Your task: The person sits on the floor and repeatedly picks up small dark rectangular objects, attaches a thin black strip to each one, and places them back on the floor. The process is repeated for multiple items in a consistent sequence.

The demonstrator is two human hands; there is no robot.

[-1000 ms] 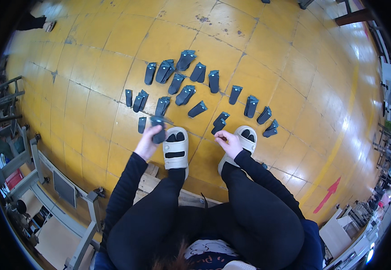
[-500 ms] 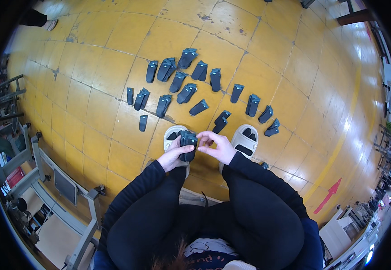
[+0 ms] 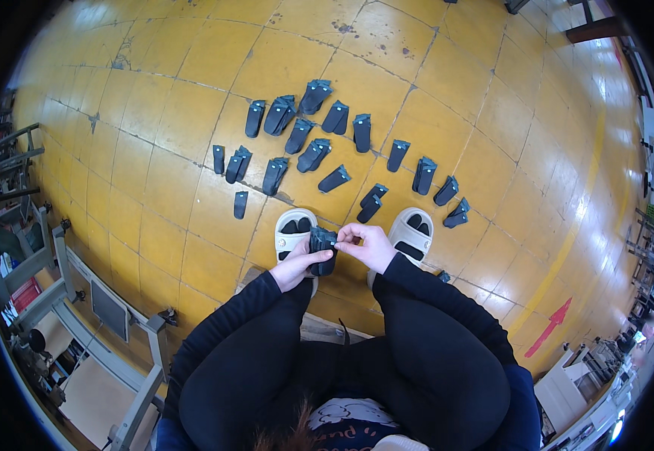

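Note:
My left hand [image 3: 297, 264] is closed round a thick stack of flat, dark, sole-shaped pieces [image 3: 323, 244], its thumb lying across the front. Green-edged upper ends of the stack point away from me. My right hand [image 3: 367, 246] has thumb and forefinger pinched at the stack's upper right edge; its other fingers are curled. Beyond my feet, similar dark pieces, each with a small pale label, lie on the floor singly and in overlapping piles, among them a far pile [image 3: 315, 98], a left pile [image 3: 238, 164] and a right pile [image 3: 424, 175].
My feet, in pale sandals [image 3: 411, 234], stand on the yellow tiled floor [image 3: 199, 203] on either side of my hands. Grey metal frames [image 3: 109, 342] stand at the left. A red arrow [image 3: 549, 327] marks the floor at the right, near cluttered equipment [image 3: 567, 383].
The stack and my left hand have shifted slightly right and toward me. My right fingers have closed from a loose curl into a pinch at its edge. The foot at the far left has gone.

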